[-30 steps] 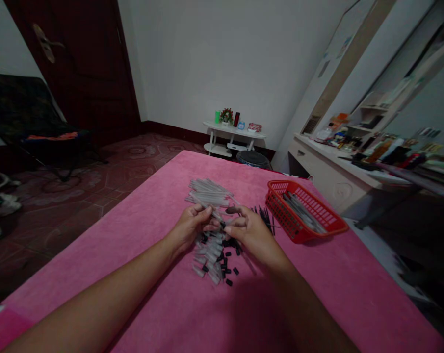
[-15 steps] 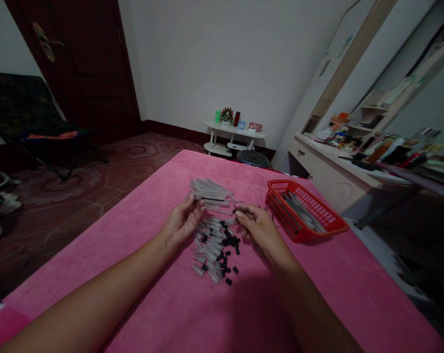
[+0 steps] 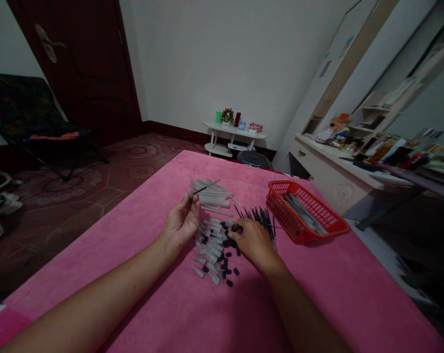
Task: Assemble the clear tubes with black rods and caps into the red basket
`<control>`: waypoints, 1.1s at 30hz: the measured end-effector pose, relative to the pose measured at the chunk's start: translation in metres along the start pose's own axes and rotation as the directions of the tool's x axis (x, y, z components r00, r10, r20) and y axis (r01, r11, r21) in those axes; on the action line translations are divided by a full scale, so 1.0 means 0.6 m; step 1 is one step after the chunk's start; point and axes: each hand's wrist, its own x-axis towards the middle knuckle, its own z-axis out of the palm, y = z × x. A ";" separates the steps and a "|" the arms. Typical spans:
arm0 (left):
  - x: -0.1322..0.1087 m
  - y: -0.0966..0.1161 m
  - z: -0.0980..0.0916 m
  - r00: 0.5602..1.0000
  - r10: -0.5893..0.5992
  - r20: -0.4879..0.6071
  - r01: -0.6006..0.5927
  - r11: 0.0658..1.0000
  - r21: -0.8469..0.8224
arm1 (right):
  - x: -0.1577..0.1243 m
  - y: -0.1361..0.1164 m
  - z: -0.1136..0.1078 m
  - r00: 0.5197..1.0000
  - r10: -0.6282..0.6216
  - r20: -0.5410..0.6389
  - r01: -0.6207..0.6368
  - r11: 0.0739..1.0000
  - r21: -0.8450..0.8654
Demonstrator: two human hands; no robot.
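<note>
My left hand [image 3: 181, 221] pinches a thin black refill [image 3: 205, 188] that points up and to the right, over a stack of clear pen tubes [image 3: 211, 194]. My right hand [image 3: 251, 240] lies knuckles up on a heap of short clear pieces and small black caps [image 3: 216, 247], fingers curled down into the heap; what they grip is hidden. A fan of thin black refills [image 3: 259, 215] lies just beyond my right hand. All of it rests on a pink cloth-covered table [image 3: 141, 235].
A red plastic basket [image 3: 304, 211] holding several assembled pens sits to the right of the refills. Past the table's right edge stands a cluttered dresser [image 3: 339, 166]. A small white shelf table [image 3: 234, 135] and a dark door [image 3: 85, 63] are at the back.
My hands have drawn apart. The left hand now holds a black refill lifted over the tubes. The right hand has dropped down onto the heap of caps.
</note>
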 end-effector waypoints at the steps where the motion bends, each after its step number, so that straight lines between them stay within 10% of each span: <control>1: -0.002 -0.004 0.000 0.999 -0.028 0.023 0.028 1.000 0.001 | 0.000 0.000 0.001 1.000 0.007 -0.003 -0.007 1.000 -0.004; 15: 0.013 -0.011 -0.017 0.998 0.031 0.057 -0.045 0.967 0.252 | 0.006 0.009 -0.014 0.998 0.043 -0.043 -0.043 0.999 -0.005; 33: 0.023 -0.018 -0.040 0.991 0.049 0.120 -0.099 0.884 0.456 | 0.010 -0.003 -0.026 0.999 -0.001 -0.038 0.028 0.700 0.713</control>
